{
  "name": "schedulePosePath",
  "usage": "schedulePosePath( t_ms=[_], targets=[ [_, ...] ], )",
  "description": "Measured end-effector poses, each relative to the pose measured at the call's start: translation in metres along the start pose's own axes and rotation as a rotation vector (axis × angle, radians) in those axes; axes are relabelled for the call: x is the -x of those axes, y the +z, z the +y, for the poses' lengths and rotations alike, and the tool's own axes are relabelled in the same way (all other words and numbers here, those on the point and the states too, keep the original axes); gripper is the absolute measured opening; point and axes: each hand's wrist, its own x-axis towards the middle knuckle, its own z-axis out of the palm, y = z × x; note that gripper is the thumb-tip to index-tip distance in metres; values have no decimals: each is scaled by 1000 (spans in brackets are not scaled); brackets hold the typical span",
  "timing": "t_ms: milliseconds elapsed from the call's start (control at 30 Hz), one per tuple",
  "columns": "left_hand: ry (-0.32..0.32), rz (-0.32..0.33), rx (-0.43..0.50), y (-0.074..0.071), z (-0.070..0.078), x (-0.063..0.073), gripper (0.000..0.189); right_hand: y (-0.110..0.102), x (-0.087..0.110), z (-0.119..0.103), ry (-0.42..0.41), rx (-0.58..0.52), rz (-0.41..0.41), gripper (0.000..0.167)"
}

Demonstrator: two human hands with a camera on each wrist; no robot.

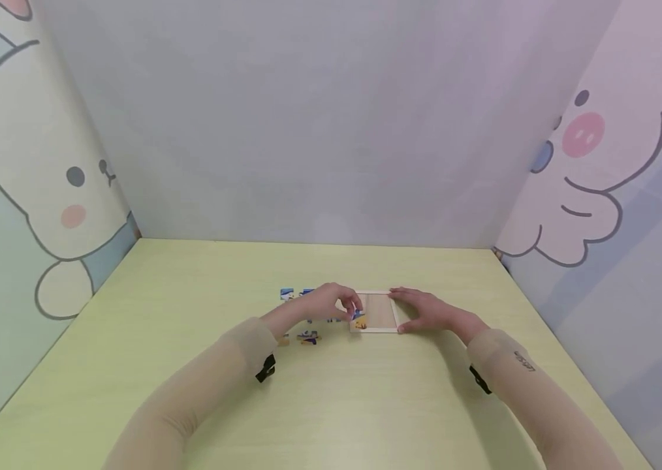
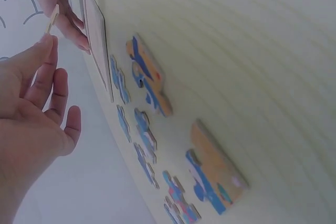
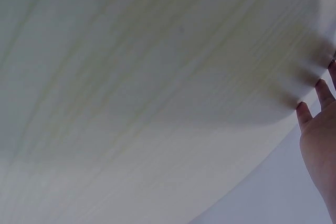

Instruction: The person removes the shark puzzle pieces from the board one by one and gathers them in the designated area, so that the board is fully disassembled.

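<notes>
Between thumb and fingertips, my left hand (image 1: 326, 301) pinches a jigsaw piece (image 1: 360, 320) with blue and yellow-orange printing. The piece is held at the left side of a shallow wooden puzzle frame (image 1: 382, 312) with a plain, light base. In the left wrist view the same piece (image 2: 53, 18) appears nearly edge-on, and the other fingers are loosely bent. At the frame's right edge rests my right hand (image 1: 429, 310), thumb near the front corner and fingers toward the back corner. Its fingertips (image 3: 300, 104) touch down in the right wrist view, where the frame is out of sight.
Several loose jigsaw pieces lie left of the frame, among them a blue-and-white one (image 1: 286, 294) at the back and a dark-and-orange one (image 1: 309, 338) in front. My left forearm partly covers them. Printed fabric walls (image 1: 319, 130) enclose the pale yellow table (image 1: 354, 405).
</notes>
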Motion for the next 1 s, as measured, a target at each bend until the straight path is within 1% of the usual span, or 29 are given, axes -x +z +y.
schedulePosePath(
  t_ms=[167,233,333,467,567,667,833,1000],
  targets=[
    [7,-5,29,-1,-5,14,19,0,1,0,-8,-10,10,85],
    [1,-9,46,-1,-7,19,19,1,1,1,-19,-3,17,85],
    [-6,-16,49,0,-11,27,19,0,1,1,-39,4,24,85],
    [-30,-31,57,3,-17,34,20,1,1,2,-47,4,26,86],
    [-49,-40,73,5,-20,37,20,1,1,3,-33,5,14,87],
    [-60,-42,49,8,-23,38,19,2,1,3,-27,10,10,87],
    [-70,-30,-34,10,-25,38,18,3,-1,4,-34,6,16,87],
    [-76,-7,-75,8,-24,38,22,4,-1,6,-31,5,14,88]
  ],
)
